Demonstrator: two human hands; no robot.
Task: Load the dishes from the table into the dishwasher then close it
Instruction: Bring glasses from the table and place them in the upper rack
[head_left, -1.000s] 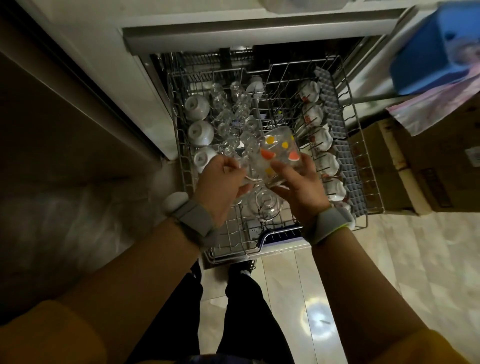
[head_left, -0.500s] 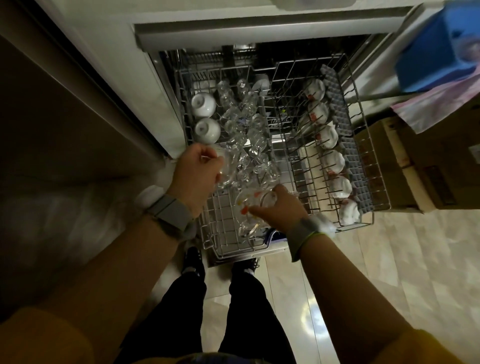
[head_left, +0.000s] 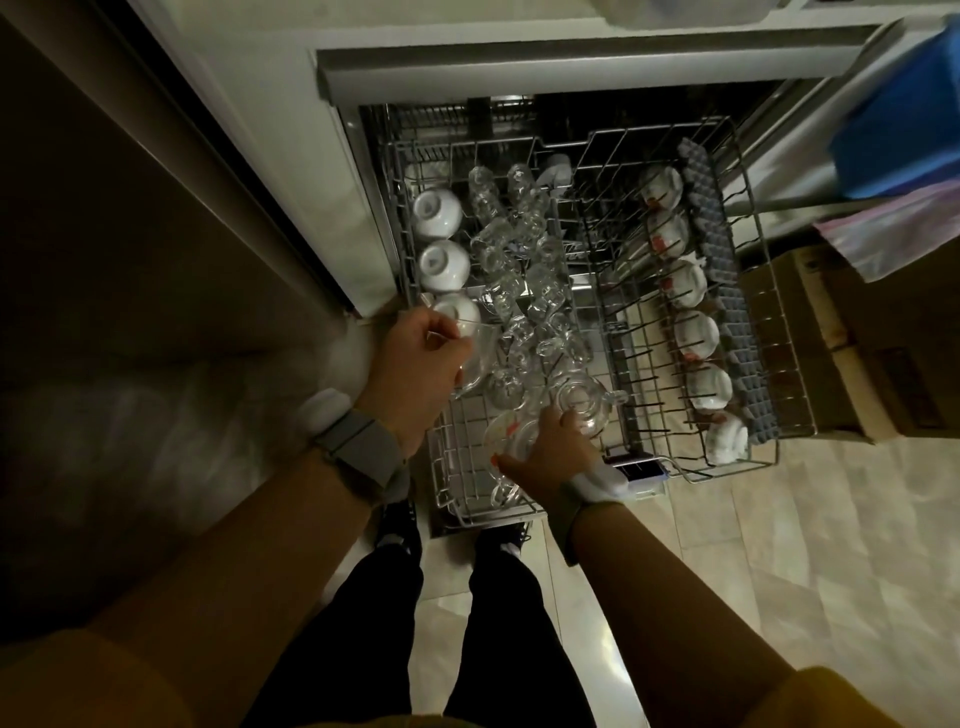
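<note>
R hand (head_left: 545, 454) gripping spotted glass (head_left: 506, 441) in dishwasher rack (head_left: 769, 457), L hand (head_left: 421, 358) prob. holding clear glass (head_left: 475, 358)

Dishwasher rack (head_left: 769, 457) is pulled right out, a grey wire basket. Down its left edge, three white bowls (head_left: 436, 213) sit upside down in a row. Beside them, towards the rack's middle, a crowd of clear glasses (head_left: 524, 291), packed close and overlapping. Along the rack's right side, six white cups with red marks (head_left: 685, 283), tilted in a line. At the rack's near end, a clear glass with orange spots (head_left: 506, 441), tipped over, and a clear glass teapot (head_left: 584, 402) just beside it.
</note>
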